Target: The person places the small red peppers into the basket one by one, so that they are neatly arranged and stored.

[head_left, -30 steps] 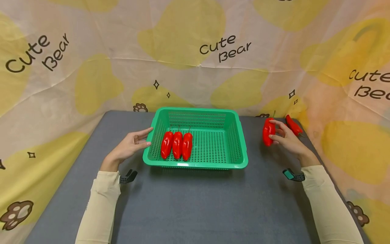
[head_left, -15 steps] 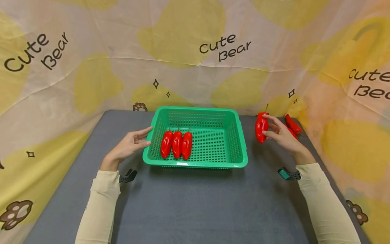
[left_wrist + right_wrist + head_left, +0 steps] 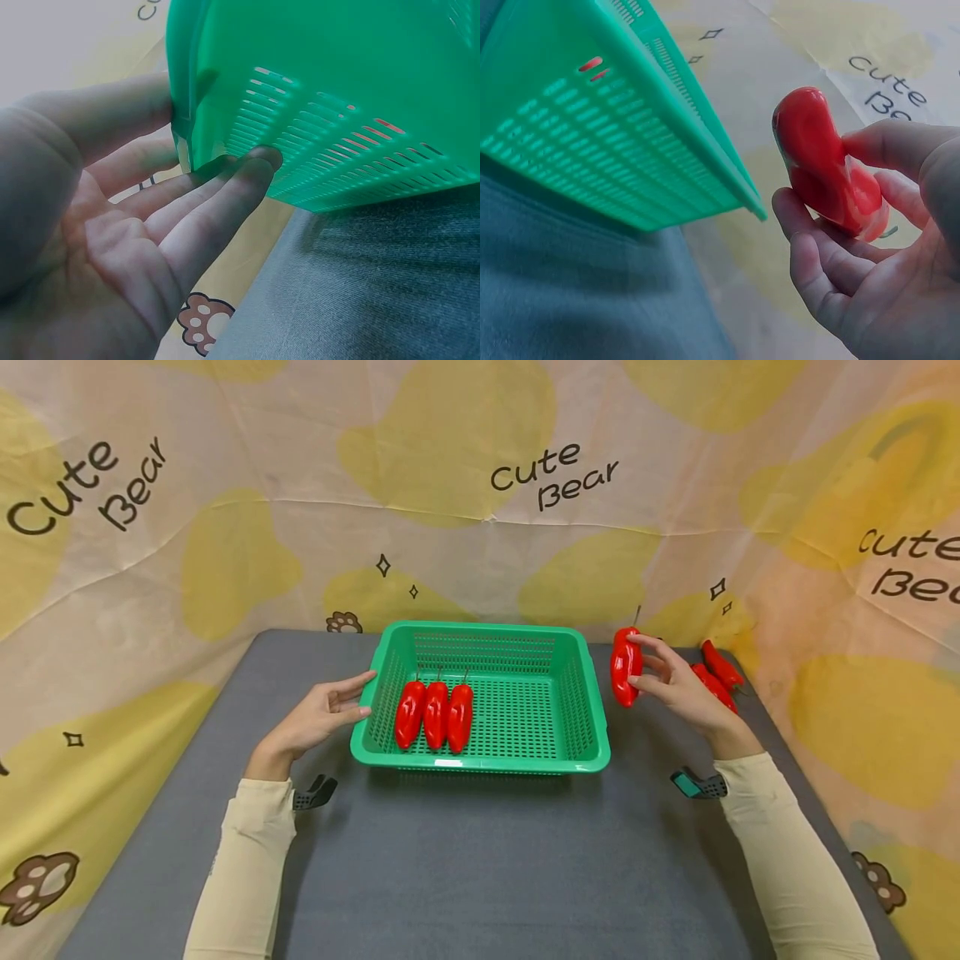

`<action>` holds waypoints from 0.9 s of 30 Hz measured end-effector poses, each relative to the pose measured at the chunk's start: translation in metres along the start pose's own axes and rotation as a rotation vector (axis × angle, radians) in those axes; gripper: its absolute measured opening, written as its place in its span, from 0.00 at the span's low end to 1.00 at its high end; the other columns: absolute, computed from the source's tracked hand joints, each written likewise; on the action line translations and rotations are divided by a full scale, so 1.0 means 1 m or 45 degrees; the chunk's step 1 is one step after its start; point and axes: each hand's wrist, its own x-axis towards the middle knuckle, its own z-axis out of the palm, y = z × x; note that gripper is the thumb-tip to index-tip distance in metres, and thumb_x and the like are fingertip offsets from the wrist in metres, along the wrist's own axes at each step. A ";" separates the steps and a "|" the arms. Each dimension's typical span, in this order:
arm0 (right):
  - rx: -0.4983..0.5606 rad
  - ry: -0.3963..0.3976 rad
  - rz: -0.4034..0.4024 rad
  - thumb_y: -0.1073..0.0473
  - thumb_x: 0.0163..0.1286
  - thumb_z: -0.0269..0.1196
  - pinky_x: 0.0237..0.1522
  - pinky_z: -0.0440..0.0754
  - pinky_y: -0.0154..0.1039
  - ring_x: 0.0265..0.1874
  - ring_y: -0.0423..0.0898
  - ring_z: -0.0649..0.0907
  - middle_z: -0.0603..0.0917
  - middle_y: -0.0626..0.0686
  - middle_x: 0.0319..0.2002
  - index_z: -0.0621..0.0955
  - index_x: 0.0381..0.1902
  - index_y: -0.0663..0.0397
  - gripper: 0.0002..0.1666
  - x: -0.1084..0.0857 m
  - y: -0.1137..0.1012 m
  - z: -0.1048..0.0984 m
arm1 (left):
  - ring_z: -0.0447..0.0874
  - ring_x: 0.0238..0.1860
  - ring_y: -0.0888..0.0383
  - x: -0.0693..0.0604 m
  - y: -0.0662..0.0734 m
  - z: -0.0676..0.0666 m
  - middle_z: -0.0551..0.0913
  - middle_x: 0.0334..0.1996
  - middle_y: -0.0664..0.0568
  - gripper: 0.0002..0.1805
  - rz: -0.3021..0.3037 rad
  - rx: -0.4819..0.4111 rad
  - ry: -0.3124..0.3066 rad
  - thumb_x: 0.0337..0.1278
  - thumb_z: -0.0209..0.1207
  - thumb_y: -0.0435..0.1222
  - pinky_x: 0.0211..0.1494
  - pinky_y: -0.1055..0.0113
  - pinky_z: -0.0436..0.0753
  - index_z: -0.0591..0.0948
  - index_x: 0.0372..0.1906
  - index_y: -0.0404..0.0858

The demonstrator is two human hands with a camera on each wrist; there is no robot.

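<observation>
In the head view, my right hand [image 3: 678, 687] pinches a red chili pepper [image 3: 625, 667] between thumb and fingers, raised just right of the green basket [image 3: 480, 765], stem up. The right wrist view shows this chili pepper [image 3: 821, 165] apart from the basket wall. My left hand [image 3: 318, 720] rests its fairly straight fingers against the basket's left side. In the left wrist view its fingers [image 3: 225, 199] touch the perforated outer wall, with the thumb by the rim. Inside the basket's left half, three red chili peppers [image 3: 436, 717] lie side by side, stems away from me.
Two more red chili peppers, one [image 3: 722, 665] behind the other [image 3: 714, 687], lie at the table's far right edge. The grey table [image 3: 480, 860] extends in front of the basket. A printed cloth [image 3: 435, 460] hangs behind and at the sides.
My right hand has moved left with the chili pepper, towards the basket, and slightly away from me. A second chili pepper on the right has come into sight. My left hand has stayed put.
</observation>
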 end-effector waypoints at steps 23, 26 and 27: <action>0.152 -0.121 -0.052 0.68 0.76 0.55 0.50 0.86 0.33 0.57 0.40 0.79 0.67 0.55 0.68 0.56 0.79 0.51 0.38 0.017 -0.020 0.039 | 0.64 0.75 0.35 -0.001 0.002 0.001 0.56 0.80 0.40 0.37 -0.003 -0.004 -0.005 0.72 0.58 0.36 0.58 0.82 0.77 0.57 0.79 0.34; 0.187 -0.144 -0.042 0.68 0.76 0.55 0.51 0.86 0.35 0.58 0.42 0.78 0.65 0.58 0.70 0.56 0.79 0.50 0.38 0.020 -0.024 0.048 | 0.63 0.75 0.35 -0.001 0.001 0.000 0.55 0.80 0.40 0.37 0.005 -0.007 -0.010 0.72 0.58 0.36 0.58 0.82 0.77 0.57 0.79 0.34; 0.200 -0.151 -0.043 0.68 0.76 0.55 0.52 0.86 0.35 0.58 0.42 0.79 0.64 0.59 0.71 0.55 0.79 0.50 0.38 0.021 -0.025 0.050 | 0.63 0.75 0.34 0.000 0.001 -0.001 0.55 0.80 0.40 0.37 0.008 -0.008 -0.013 0.72 0.58 0.36 0.58 0.82 0.77 0.57 0.79 0.33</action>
